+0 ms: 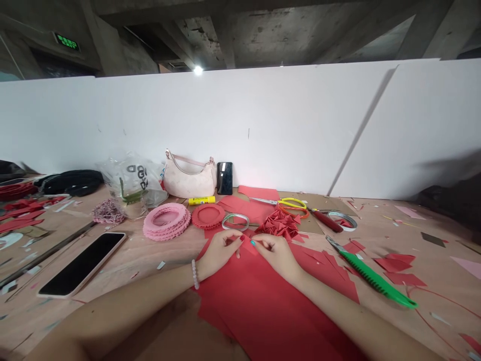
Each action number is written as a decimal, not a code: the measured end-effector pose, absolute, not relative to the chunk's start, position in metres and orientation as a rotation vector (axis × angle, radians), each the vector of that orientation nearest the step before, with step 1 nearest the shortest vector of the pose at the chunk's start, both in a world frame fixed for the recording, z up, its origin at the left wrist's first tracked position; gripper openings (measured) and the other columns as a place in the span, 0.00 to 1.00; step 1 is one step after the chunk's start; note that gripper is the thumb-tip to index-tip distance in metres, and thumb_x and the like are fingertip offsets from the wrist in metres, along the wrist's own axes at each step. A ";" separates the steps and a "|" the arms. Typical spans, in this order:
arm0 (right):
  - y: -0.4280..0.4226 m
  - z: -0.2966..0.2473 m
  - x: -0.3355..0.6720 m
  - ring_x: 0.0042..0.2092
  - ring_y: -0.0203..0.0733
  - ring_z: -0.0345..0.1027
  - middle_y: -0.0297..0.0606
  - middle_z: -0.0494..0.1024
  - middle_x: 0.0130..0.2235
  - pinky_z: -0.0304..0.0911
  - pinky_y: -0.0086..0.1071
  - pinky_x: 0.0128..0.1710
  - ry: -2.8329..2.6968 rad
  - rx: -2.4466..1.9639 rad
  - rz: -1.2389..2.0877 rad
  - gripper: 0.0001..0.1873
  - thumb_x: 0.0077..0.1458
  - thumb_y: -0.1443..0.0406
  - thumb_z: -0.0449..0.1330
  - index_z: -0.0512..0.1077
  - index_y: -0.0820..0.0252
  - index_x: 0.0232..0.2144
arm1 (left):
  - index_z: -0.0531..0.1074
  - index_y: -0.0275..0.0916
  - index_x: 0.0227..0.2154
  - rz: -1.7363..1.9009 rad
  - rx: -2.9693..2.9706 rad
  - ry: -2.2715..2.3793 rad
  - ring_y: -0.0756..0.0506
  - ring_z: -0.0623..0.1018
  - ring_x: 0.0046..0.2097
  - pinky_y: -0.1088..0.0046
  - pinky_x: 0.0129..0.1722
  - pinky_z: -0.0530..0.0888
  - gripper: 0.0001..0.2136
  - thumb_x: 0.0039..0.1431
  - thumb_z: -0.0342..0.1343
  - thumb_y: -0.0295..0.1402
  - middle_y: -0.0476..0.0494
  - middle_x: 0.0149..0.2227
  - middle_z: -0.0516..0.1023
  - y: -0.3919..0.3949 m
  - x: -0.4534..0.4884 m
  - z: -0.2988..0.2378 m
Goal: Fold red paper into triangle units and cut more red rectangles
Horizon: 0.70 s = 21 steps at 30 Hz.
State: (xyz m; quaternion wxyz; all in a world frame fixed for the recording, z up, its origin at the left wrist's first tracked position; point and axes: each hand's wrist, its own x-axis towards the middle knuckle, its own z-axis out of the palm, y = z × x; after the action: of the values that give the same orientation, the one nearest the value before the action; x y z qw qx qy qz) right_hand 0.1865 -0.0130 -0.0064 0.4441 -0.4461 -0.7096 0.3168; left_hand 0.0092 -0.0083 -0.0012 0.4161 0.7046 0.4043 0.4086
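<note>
My left hand, with a beaded bracelet at the wrist, pinches one side of a small piece of red paper. From the other side, the thumb and fingers of my right hand close on the same piece. Large red paper sheets lie under both hands. Just beyond my right hand sits a heap of folded red paper pieces. A roll of tape rests behind my left hand, beside a red paper ring with a scalloped edge.
Pink scalloped rings, a yellow glue stick and a phone are on the left. Scissors, a green-handled cutter and another tape roll lie right. A handbag stands by the white wall.
</note>
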 end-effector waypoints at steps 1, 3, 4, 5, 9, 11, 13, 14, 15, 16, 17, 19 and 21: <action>-0.014 -0.006 0.186 0.20 0.34 0.51 0.27 0.58 0.16 0.48 0.30 0.21 -1.760 -1.107 0.776 0.10 0.50 0.59 0.55 0.72 0.57 0.27 | 0.69 0.35 0.36 1.014 1.748 0.988 0.52 0.67 0.22 0.77 0.23 0.64 0.14 0.56 0.48 0.41 0.51 0.18 0.68 -0.008 0.009 -0.002; -0.016 -0.006 0.184 0.22 0.35 0.54 0.29 0.62 0.19 0.51 0.29 0.23 -1.771 -1.086 0.781 0.08 0.51 0.60 0.54 0.70 0.57 0.28 | 0.69 0.34 0.35 0.993 1.691 0.929 0.52 0.67 0.22 0.78 0.23 0.64 0.15 0.56 0.48 0.41 0.50 0.20 0.69 -0.006 0.009 -0.003; -0.017 -0.006 0.183 0.24 0.36 0.56 0.30 0.64 0.21 0.52 0.29 0.24 -1.779 -1.069 0.791 0.07 0.51 0.61 0.53 0.68 0.57 0.28 | 0.69 0.34 0.35 0.985 1.651 0.903 0.53 0.68 0.23 0.78 0.23 0.64 0.15 0.56 0.47 0.42 0.49 0.22 0.70 -0.006 0.009 -0.003; -0.018 -0.005 0.182 0.26 0.36 0.58 0.32 0.66 0.24 0.54 0.29 0.25 -1.787 -1.052 0.802 0.07 0.51 0.61 0.54 0.67 0.57 0.27 | 0.68 0.34 0.34 0.985 1.606 0.886 0.53 0.69 0.24 0.79 0.23 0.65 0.15 0.57 0.46 0.42 0.47 0.26 0.71 -0.005 0.009 -0.003; -0.020 -0.003 0.180 0.31 0.38 0.60 0.34 0.67 0.29 0.57 0.30 0.30 -1.804 -1.004 0.862 0.08 0.51 0.60 0.54 0.64 0.57 0.24 | 0.66 0.36 0.41 0.979 1.495 0.924 0.53 0.72 0.30 0.79 0.25 0.66 0.14 0.57 0.46 0.38 0.41 0.43 0.70 -0.005 0.010 -0.002; -0.020 -0.003 0.180 0.31 0.38 0.60 0.33 0.66 0.28 0.57 0.30 0.30 -1.808 -0.985 0.903 0.10 0.51 0.59 0.55 0.63 0.58 0.23 | 0.65 0.37 0.44 0.960 1.533 0.958 0.53 0.72 0.30 0.79 0.25 0.67 0.15 0.54 0.49 0.35 0.40 0.45 0.69 -0.004 0.010 -0.002; -0.020 -0.003 0.180 0.31 0.38 0.60 0.32 0.65 0.28 0.57 0.30 0.31 -1.792 -0.971 0.936 0.09 0.50 0.60 0.55 0.63 0.57 0.24 | 0.67 0.35 0.41 0.930 1.594 0.947 0.52 0.71 0.29 0.79 0.25 0.67 0.13 0.52 0.52 0.32 0.41 0.40 0.72 -0.004 0.010 -0.003; -0.019 -0.004 0.180 0.31 0.37 0.60 0.32 0.65 0.27 0.57 0.30 0.31 -1.774 -0.965 0.950 0.07 0.50 0.60 0.55 0.63 0.57 0.26 | 0.69 0.34 0.38 0.921 1.616 0.929 0.52 0.72 0.28 0.79 0.24 0.66 0.11 0.51 0.52 0.31 0.43 0.36 0.73 -0.003 0.011 -0.003; -0.018 -0.005 0.180 0.31 0.37 0.60 0.31 0.64 0.27 0.57 0.30 0.31 -1.753 -0.962 0.965 0.07 0.50 0.60 0.55 0.62 0.56 0.29 | 0.69 0.34 0.35 0.916 1.627 0.912 0.52 0.72 0.28 0.79 0.24 0.67 0.09 0.51 0.51 0.31 0.45 0.32 0.73 -0.003 0.011 -0.003; -0.017 -0.006 0.180 0.31 0.37 0.60 0.31 0.64 0.27 0.57 0.29 0.31 -1.730 -0.959 0.977 0.07 0.50 0.61 0.54 0.62 0.56 0.32 | 0.69 0.34 0.33 0.916 1.630 0.898 0.51 0.73 0.28 0.79 0.24 0.67 0.08 0.51 0.51 0.30 0.47 0.30 0.72 -0.003 0.011 -0.004; -0.015 -0.007 0.181 0.31 0.37 0.60 0.30 0.64 0.27 0.57 0.29 0.31 -1.710 -0.959 0.988 0.08 0.50 0.61 0.54 0.61 0.56 0.33 | 0.69 0.34 0.32 0.923 1.625 0.888 0.51 0.73 0.28 0.79 0.24 0.67 0.07 0.50 0.50 0.30 0.47 0.29 0.72 -0.003 0.011 -0.004; -0.012 -0.008 0.181 0.30 0.36 0.60 0.30 0.64 0.26 0.57 0.29 0.29 -1.683 -0.965 1.004 0.08 0.49 0.62 0.54 0.61 0.56 0.33 | 0.68 0.34 0.31 0.929 1.621 0.884 0.50 0.74 0.28 0.78 0.24 0.69 0.06 0.50 0.49 0.29 0.48 0.27 0.71 -0.005 0.011 -0.004; -0.011 -0.008 0.182 0.29 0.36 0.60 0.30 0.63 0.26 0.57 0.29 0.29 -1.672 -0.975 1.009 0.06 0.48 0.63 0.55 0.62 0.57 0.30 | 0.68 0.34 0.31 0.914 1.649 0.882 0.49 0.74 0.28 0.77 0.25 0.69 0.06 0.52 0.47 0.29 0.49 0.24 0.71 -0.007 0.011 -0.004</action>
State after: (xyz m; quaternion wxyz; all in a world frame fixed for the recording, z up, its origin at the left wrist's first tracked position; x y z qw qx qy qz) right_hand 0.1820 -0.0110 -0.0085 0.4611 -0.3964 -0.6798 0.4101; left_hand 0.0110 -0.0074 -0.0038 0.5056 0.6834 0.3656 0.3790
